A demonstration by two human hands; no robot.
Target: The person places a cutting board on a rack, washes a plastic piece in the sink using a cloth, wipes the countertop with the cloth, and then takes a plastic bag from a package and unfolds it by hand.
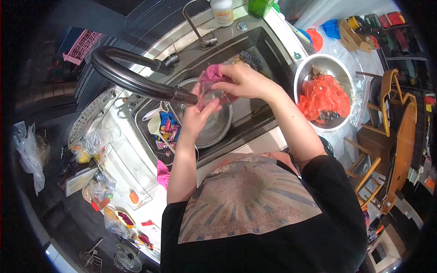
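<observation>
**Kitchen sink (256,107), with a pink cloth (213,72) in hand beside the spout**

Seen from the head camera, a dark sink is set into a pale counter (154,202), with a large bent tap (129,84) reaching over it from the far left. Close beside the spout, both hands work together. The right hand (234,81) has its fingers curled round the pink cloth and against a see-through, pinkish item (210,94). The left hand (196,117) holds that same item from the near left, thumb laid along it (what exactly it is, I cannot tell). Cloth and item are both above a round metal bowl (217,132) in the sink.

Left of the bowl, a mesh basket (144,114) bears a pale ladle (154,123) and blue and pink packets (169,129). A dark, rough clump (250,60) lies in the far part of the sink, beyond the right hand. On the far edge are a slimmer tap (207,42) and a white bottle (222,13).

To the right, a wide metal basin (336,68) holds a crumpled red plastic bag (324,98); farther right are wooden chairs (399,150).
</observation>
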